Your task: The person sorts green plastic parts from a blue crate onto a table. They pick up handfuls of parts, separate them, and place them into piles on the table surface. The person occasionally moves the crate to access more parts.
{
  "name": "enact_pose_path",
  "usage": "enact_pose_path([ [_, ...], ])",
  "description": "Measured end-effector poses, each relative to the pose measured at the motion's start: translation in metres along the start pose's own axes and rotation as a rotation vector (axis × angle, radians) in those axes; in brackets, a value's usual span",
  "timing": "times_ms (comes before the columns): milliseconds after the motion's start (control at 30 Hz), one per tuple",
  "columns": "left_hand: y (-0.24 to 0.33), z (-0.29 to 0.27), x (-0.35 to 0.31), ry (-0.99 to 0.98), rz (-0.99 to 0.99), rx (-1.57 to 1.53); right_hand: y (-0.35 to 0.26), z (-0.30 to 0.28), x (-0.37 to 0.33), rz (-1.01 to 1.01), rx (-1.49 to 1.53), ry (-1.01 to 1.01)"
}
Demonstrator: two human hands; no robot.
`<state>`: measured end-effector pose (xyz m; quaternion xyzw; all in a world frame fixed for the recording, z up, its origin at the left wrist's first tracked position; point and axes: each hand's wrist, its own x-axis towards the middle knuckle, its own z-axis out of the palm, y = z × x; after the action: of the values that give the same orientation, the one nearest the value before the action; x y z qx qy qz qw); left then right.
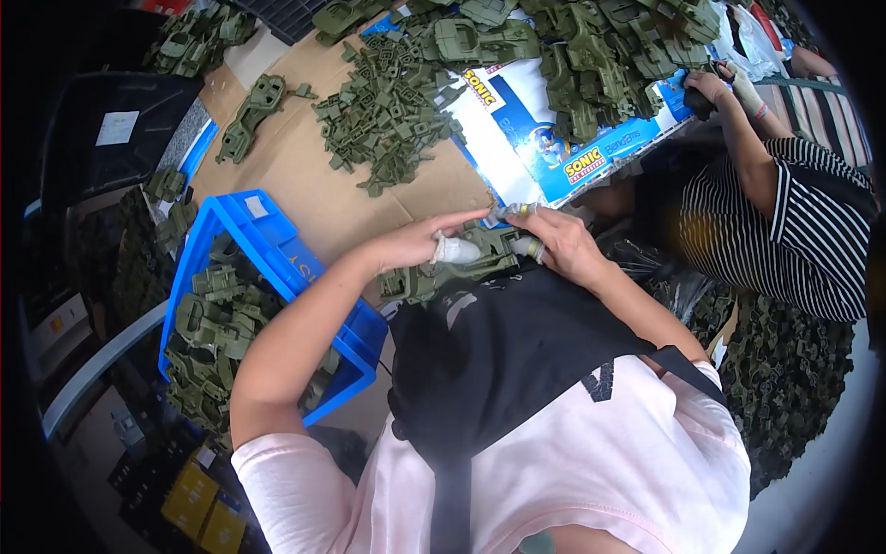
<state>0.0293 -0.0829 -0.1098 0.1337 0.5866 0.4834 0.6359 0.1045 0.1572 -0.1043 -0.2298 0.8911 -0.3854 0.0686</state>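
Note:
In front of my apron is an olive-green moulded plastic toy vehicle part (pixel 480 268), its lower edge against the black cloth. My left hand (pixel 406 245) grips it, the white-wrapped thumb pressing on top and the index finger stretched along its far edge. My right hand (pixel 568 245) is closed at the far right end, with yellowish and white wrapping on its thumb and a finger. Those fingertips pinch something at the rim, too small to tell apart from the part. A heap of small green plastic pieces (pixel 383 115) lies just beyond on the cardboard (pixel 286 180).
A blue crate (pixel 300 258) with green parts stands tilted by my left arm. Larger green mouldings (pixel 591 78) pile up at the back. A printed blue-and-white carton sheet (pixel 521 138) lies ahead. At right, another person in a striped shirt (pixel 766 222) works with dark material.

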Motion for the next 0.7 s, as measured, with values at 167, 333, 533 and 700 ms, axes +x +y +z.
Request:
enact_pose_path([
  [167,0.000,0.002,0.000,0.004,0.046,0.048,0.001,-0.003,0.001,0.050,-0.032,-0.096],
  [333,0.001,0.012,-0.005,0.053,0.083,0.013,-0.015,-0.028,0.019,0.090,0.132,-0.216],
  [533,0.007,0.016,-0.012,0.184,0.045,0.244,-0.022,-0.021,0.034,0.356,0.369,-0.377],
  [700,-0.007,0.003,-0.023,0.123,-0.026,0.454,0.008,0.003,0.040,0.471,0.673,-0.554],
])
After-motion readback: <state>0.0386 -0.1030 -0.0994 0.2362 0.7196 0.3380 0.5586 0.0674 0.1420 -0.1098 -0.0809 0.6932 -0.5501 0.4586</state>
